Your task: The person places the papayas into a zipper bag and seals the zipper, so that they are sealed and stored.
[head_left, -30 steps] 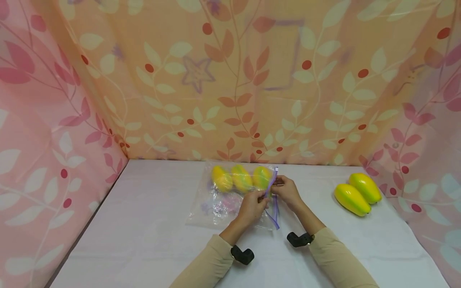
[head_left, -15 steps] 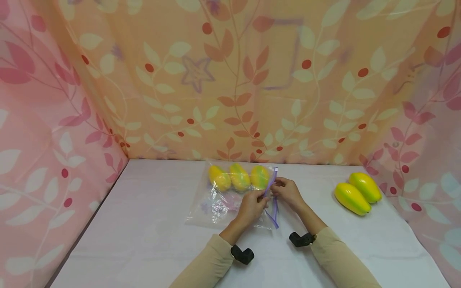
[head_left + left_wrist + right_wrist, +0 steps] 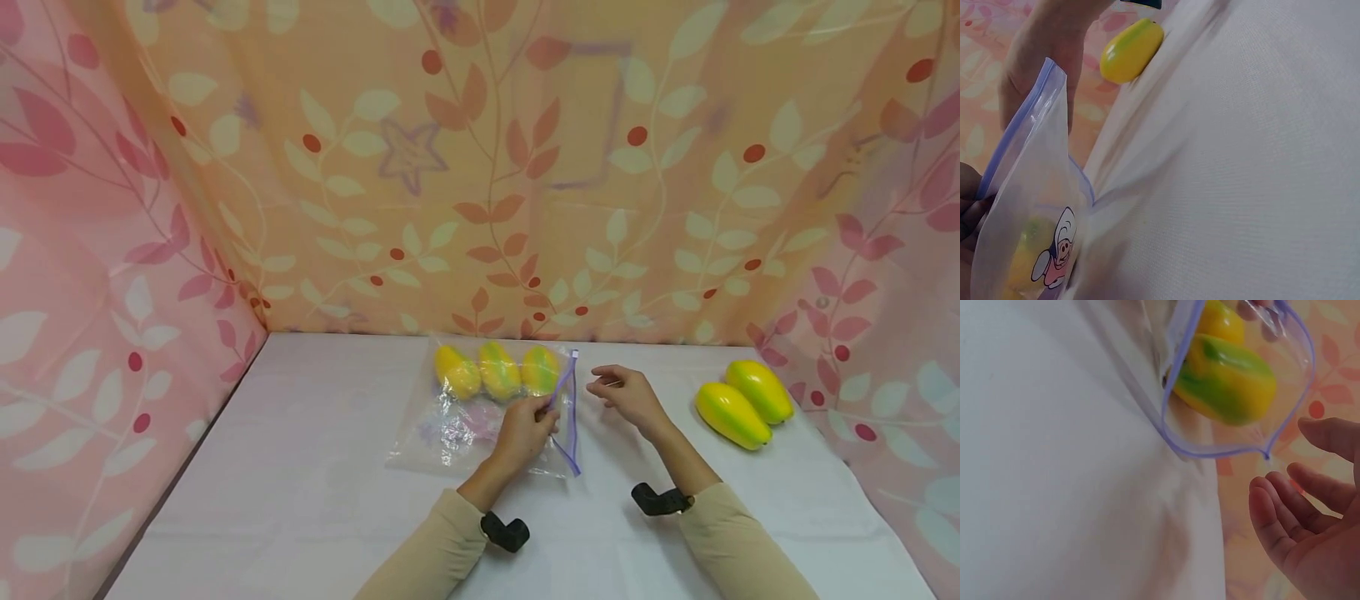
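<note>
A clear zip bag [image 3: 574, 437] with a purple edge lies on the table, three yellow-green papayas [image 3: 456, 375] inside along its far side. My left hand [image 3: 521, 433] pinches the bag's edge near the middle of its mouth. In the right wrist view, the mouth gapes as a loop of purple rim [image 3: 1222, 452], and a papaya [image 3: 1229, 381] shows within. Just right of the bag, my right hand [image 3: 626, 396] is apart from it, fingers loosely bent and holding nothing. A cartoon print [image 3: 1060, 253] shows on the bag in the left wrist view.
Two more papayas [image 3: 733, 415] lie side by side at the table's right. A white cloth [image 3: 300, 500] covers the table. Patterned curtains [image 3: 487, 167] stand behind and on both sides.
My right hand has let go of the bag's edge and moved right, away from it. The left hand keeps its place. The bagged papayas have shifted slightly left.
</note>
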A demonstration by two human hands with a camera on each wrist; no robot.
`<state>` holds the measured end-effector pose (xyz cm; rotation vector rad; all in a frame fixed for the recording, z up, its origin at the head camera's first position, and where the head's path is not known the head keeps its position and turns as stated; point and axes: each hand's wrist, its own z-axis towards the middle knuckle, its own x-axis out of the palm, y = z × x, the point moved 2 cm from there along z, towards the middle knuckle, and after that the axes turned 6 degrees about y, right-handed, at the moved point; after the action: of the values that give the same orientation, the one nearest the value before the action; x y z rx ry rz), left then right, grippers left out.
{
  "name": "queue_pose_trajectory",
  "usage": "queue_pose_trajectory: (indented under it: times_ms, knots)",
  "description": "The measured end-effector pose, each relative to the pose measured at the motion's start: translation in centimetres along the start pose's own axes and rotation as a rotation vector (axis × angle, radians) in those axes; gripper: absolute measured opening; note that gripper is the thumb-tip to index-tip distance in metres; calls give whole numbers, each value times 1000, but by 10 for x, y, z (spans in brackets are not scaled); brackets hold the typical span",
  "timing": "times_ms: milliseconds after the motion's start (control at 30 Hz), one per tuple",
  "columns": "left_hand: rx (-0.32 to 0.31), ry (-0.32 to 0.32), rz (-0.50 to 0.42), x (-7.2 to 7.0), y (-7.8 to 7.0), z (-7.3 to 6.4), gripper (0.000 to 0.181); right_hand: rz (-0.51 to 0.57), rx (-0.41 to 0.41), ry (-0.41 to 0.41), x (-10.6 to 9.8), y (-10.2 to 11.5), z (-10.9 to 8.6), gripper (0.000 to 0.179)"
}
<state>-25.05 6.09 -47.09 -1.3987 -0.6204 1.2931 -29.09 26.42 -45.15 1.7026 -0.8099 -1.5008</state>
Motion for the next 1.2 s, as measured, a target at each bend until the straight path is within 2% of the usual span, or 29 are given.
queue_pose_trajectory:
  times_ms: [433,600,933,1200]
  knots:
    - [21,-16,-2,0,1,-2,31,-128,-15,-56,-36,2,-22,50]
    - [18,-23,0,-2,1,-3,32,-163,-15,-104,-47,2,-30,52]
    - [20,-22,2,0,-1,-3,32,-240,52,-163,-70,-2,-47,60]
    - [15,-18,-8,-1,-1,-3,33,-328,63,-225,-95,-13,-65,64]
